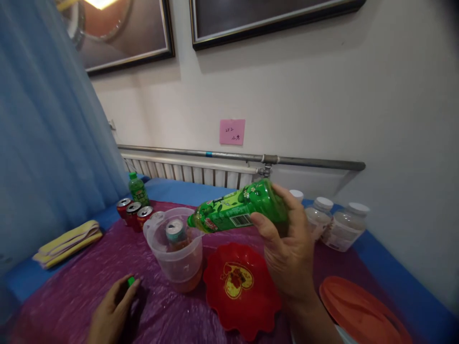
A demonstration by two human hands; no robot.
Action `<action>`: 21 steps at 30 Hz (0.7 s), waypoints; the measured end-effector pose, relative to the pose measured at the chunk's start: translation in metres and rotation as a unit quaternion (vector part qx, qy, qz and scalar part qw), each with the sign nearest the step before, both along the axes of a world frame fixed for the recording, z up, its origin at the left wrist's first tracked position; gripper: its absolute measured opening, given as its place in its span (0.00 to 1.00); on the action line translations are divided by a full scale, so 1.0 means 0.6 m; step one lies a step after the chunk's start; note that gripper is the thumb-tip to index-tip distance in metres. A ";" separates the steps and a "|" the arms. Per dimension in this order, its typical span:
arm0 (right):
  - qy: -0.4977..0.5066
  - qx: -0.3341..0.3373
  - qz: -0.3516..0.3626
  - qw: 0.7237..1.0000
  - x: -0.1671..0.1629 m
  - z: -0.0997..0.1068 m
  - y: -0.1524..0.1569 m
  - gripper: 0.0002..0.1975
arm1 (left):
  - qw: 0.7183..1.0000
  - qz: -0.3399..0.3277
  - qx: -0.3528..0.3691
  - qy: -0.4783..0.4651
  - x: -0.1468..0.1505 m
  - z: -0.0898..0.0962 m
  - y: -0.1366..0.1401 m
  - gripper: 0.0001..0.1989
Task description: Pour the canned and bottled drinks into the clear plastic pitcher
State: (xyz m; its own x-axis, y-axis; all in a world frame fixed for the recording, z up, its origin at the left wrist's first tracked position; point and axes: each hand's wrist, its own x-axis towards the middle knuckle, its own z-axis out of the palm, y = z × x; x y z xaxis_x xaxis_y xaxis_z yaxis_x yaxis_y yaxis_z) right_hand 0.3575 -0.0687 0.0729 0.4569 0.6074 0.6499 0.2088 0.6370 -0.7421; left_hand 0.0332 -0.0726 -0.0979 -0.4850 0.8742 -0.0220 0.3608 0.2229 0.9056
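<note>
Head view: green bottle (238, 209), tilted, uncapped.

Left hand (111, 310): bare, no glove, no ring or band to be seen on the fingers that show.
Left wrist: bare down to the lower edge of the picture; no sleeve, no watch.
Right hand (287, 258): bare, broad back, knuckles and creases plain, no ring on the fingers in sight.
Right thumb: short, with a trimmed nail, bare.
Right wrist and forearm: bare, no cuff, no watch or strap; a sleeve cannot be made out before the picture ends.
Clothing: none falls within the view.
</note>
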 end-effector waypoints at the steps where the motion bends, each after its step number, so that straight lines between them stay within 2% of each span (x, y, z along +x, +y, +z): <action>1: -0.001 0.008 0.005 1.000 0.000 0.000 0.000 0.25 | 1.000 -0.003 -0.019 -0.006 -0.001 0.001 0.000 0.39; 4: 0.009 0.029 0.026 0.999 -0.001 0.002 0.002 0.24 | 0.999 0.000 -0.039 0.002 0.004 0.010 -0.003 0.43; 7: 0.015 0.044 0.034 0.998 -0.002 0.004 0.004 0.22 | 0.999 0.000 -0.035 0.017 0.012 0.016 -0.005 0.42; 17: 0.014 0.068 0.060 0.996 -0.009 0.006 0.010 0.23 | 0.999 -0.008 0.015 0.027 0.001 -0.010 0.001 0.36; 21: 0.006 0.084 0.072 0.994 -0.013 0.008 0.013 0.23 | 1.000 0.000 0.013 0.003 0.005 -0.009 -0.002 0.37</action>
